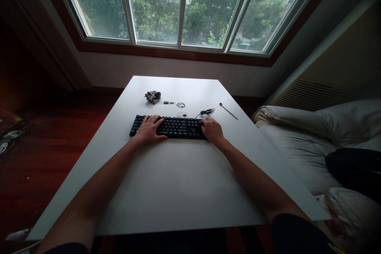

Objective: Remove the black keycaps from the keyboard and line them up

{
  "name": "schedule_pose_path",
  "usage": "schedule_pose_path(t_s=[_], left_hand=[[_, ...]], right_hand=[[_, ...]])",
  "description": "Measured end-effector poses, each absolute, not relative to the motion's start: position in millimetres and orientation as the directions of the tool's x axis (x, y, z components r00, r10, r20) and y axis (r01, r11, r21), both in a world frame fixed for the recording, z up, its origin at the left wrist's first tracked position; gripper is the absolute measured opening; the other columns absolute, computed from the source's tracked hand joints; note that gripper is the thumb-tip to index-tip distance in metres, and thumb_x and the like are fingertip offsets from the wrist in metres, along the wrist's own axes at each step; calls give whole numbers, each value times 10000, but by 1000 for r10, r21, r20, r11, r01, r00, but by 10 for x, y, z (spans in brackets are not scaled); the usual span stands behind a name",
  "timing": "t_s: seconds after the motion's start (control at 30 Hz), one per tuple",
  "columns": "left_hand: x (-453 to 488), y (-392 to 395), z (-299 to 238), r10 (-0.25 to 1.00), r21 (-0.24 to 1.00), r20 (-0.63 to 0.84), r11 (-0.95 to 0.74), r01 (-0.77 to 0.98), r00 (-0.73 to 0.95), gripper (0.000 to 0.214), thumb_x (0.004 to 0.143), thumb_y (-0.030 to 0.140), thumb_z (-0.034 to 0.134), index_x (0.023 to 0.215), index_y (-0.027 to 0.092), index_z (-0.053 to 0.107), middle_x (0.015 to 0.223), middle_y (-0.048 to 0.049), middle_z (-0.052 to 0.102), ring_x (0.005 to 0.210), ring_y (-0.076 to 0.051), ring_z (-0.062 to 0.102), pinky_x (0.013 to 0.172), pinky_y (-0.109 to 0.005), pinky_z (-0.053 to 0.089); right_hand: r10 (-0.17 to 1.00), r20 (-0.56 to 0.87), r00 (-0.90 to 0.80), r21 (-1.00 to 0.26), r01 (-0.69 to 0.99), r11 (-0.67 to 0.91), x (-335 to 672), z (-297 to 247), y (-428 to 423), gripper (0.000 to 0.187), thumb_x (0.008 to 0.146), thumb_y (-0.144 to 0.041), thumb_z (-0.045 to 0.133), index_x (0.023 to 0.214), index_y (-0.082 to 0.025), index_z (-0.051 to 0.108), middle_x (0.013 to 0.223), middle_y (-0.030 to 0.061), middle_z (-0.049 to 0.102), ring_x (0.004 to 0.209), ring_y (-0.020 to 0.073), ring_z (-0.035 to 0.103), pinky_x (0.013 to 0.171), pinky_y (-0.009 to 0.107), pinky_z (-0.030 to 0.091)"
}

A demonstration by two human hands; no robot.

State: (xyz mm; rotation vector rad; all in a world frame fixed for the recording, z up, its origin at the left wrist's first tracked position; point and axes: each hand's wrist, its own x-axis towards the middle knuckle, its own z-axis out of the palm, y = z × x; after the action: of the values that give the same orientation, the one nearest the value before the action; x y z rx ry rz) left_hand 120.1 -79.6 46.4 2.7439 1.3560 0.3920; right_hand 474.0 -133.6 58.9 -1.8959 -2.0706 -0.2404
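A black full-size keyboard (175,127) lies across the white table, its long side facing me. My left hand (148,129) rests on the keyboard's left part, fingers spread over the keys towards the back edge and thumb stretched along the front edge. At the opposite end, my right hand (212,130) has its fingers curled against the keyboard's right side, covering that corner. Just behind it lies a coiled black cable (207,111). Behind the middle of the keyboard is a small clear round piece (182,115), partly hidden by the keys; what it is I cannot tell.
On the table (184,190) also lie a crumpled grey-brown cloth (152,96), a small dark-bodied tool (168,102), a round ring-like item (180,105) and a thin brush-like stick (228,111). A pale couch (294,147) flanks the right side; windows (178,8) stand ahead.
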Motion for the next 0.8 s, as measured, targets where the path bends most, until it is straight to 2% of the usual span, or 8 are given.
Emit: schedule_pose_path(t_s=[0.13,0.27,0.37,0.47,0.53,0.67,0.8], left_hand=[[1210,-796,477,788,164,199,-613,773,583,978,773,818,584,1563,265,416,1647,-110,344,1534,-360,248,1283,-542,84],[1214,-795,475,792,172,198,-608,775,577,971,771,806,595,1561,270,420,1646,-105,346,1533,-361,247,1285,-539,74],[1211,-793,467,793,181,195,-608,773,577,970,766,806,600,1560,278,422,1648,-99,345,1534,-363,243,1285,-542,72],[1206,-791,460,790,178,198,-611,772,580,977,765,811,597,1563,278,416,1650,-100,341,1536,-363,241,1285,-542,75],[1202,-791,458,791,173,196,-610,773,580,978,769,817,587,1565,276,414,1653,-100,336,1538,-361,238,1284,-542,80],[1199,-789,457,790,171,194,-611,773,581,977,774,819,582,1565,270,416,1651,-105,337,1537,-361,239,1283,-545,82],[1200,-785,457,794,178,193,-606,775,577,968,767,809,600,1561,284,422,1645,-98,349,1534,-361,245,1285,-540,74]], right_hand=[[919,311,-244,-83,956,282,4797,666,-1391,229,891,-137,604,1056,-207,746,1047,120,681,998,258,630,805,335,530],[863,226,-452,-249,829,500,5000,775,-1435,337,864,-96,586,1095,-256,771,1066,63,697,980,220,650,862,334,534],[866,269,-421,-355,793,496,5127,795,-1412,337,862,-92,577,1083,-253,774,1046,49,706,957,210,658,863,330,539],[888,391,-242,-309,874,375,5146,739,-1371,333,885,-97,557,1108,-240,759,1085,68,709,1022,235,643,927,370,526],[889,404,-216,-249,909,334,5109,688,-1356,366,893,-85,543,1160,-240,741,1137,77,706,1079,244,628,955,380,518],[894,332,-300,-176,912,371,5034,657,-1379,365,905,-91,548,1187,-239,727,1147,81,704,1080,241,628,930,374,531],[859,257,-443,-184,850,494,5051,755,-1463,364,891,-71,547,1134,-249,752,1083,63,712,1041,224,647,908,348,532]])
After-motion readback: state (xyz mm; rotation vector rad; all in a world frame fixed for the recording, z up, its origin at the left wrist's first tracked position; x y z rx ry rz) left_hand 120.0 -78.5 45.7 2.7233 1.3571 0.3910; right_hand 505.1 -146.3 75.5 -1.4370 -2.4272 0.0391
